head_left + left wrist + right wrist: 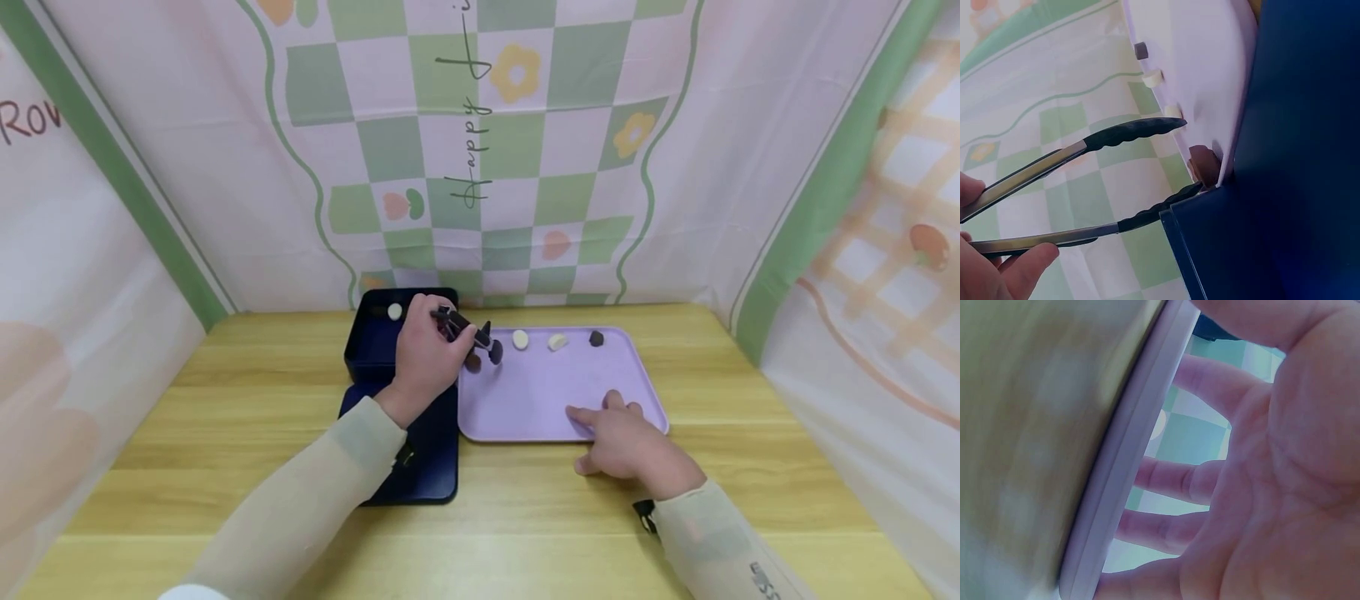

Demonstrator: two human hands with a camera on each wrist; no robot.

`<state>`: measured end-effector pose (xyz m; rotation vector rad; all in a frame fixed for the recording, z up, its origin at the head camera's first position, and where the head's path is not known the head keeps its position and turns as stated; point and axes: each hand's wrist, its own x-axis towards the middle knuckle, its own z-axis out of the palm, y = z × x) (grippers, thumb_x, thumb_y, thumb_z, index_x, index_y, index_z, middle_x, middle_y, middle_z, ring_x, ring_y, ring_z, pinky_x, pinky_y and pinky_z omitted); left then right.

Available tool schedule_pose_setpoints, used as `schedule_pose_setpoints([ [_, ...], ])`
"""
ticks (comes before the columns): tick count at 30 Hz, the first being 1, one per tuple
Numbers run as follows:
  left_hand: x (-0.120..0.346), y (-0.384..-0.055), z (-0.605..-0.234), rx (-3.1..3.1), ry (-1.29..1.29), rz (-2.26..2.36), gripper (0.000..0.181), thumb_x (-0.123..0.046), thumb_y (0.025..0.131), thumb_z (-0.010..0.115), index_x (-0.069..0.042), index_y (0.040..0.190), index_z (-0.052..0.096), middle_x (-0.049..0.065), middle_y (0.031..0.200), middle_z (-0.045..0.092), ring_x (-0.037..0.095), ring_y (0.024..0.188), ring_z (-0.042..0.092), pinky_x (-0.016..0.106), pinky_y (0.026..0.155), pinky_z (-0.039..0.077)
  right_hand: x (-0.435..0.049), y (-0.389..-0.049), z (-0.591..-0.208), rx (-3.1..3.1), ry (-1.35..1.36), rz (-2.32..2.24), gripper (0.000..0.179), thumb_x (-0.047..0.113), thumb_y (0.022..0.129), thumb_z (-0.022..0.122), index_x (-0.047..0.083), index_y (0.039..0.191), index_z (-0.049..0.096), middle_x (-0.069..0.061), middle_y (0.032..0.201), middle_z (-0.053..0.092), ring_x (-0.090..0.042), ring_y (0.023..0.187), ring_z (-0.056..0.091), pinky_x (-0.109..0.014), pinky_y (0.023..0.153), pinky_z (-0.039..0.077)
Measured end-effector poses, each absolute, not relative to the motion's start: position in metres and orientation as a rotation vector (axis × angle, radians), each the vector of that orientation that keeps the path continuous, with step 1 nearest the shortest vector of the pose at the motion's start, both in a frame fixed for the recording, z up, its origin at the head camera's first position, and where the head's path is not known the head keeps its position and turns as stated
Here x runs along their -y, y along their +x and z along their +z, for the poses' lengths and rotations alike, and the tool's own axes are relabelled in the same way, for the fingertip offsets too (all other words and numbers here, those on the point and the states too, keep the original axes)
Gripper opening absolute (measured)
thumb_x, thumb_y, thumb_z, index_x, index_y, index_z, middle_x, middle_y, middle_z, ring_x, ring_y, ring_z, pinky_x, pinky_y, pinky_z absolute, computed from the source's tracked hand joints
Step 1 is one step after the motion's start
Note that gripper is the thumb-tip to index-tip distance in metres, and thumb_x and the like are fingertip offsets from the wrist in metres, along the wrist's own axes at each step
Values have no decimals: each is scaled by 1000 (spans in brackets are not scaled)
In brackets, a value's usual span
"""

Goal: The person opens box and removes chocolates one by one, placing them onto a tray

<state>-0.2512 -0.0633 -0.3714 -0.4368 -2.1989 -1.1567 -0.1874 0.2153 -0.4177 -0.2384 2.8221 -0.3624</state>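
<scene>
Cloth walls stand around a shiny wood table [247,375]. The left cloth [97,217] says "Row", and the back cloth [517,150] says "Happy". The left hand [429,354] holds black and silver tongs [1054,238], tips apart. A brown piece [472,363] sits just right of that hand, at the purple tray's [540,404] left end. The right hand [626,440] is loose, fingers spread at the tray's front edge.

The tongs' shafts [1035,173] look metal, the tray [525,400] smooth plastic.
</scene>
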Motion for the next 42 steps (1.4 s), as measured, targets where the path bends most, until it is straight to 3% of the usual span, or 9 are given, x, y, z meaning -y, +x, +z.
schedule_pose_setpoints([
  [10, 66, -252, -368, 2172, -390, -1239, 34, -14, 83, 80, -4, 104, 55, 8, 95, 53, 17, 70, 54, 34, 64, 50, -215, -187, -416, -2814, -234, -369, 79, 33, 76, 87, 20, 146, 53, -29, 127, 39, -38, 93, 41, -46, 70, 45],
  [19, 104, -268, -324, 1921, -178, -1677, 31, -11, 82, 78, -4, 100, 53, 9, 81, 59, 23, 68, 58, 32, 62, 52, -215, -187, -415, -2809, -236, -372, 79, 33, 76, 87, 20, 146, 53, -28, 127, 40, -37, 92, 41, -46, 69, 44],
  [24, 129, -280, -312, 1938, -65, -1661, 37, -15, 85, 78, -6, 107, 50, 6, 91, 57, 21, 78, 56, 30, 70, 49, -215, -186, -415, -2812, -233, -366, 79, 33, 76, 86, 19, 147, 53, -30, 130, 39, -38, 94, 41, -47, 71, 45],
  [31, 149, -296, -318, 1877, 149, -1775, 38, -13, 86, 78, -7, 110, 49, 6, 99, 56, 19, 87, 56, 30, 77, 50, -215, -185, -414, -2816, -246, -352, 79, 33, 76, 86, 19, 147, 53, -29, 127, 39, -38, 93, 41, -48, 72, 45],
  [42, 154, -313, -344, 1820, 412, -1844, 35, -19, 87, 79, -9, 105, 50, 5, 95, 54, 19, 81, 53, 32, 74, 48, -214, -187, -415, -2818, -243, -355, 79, 32, 76, 87, 19, 146, 53, -30, 130, 38, -37, 93, 41, -46, 70, 45],
])
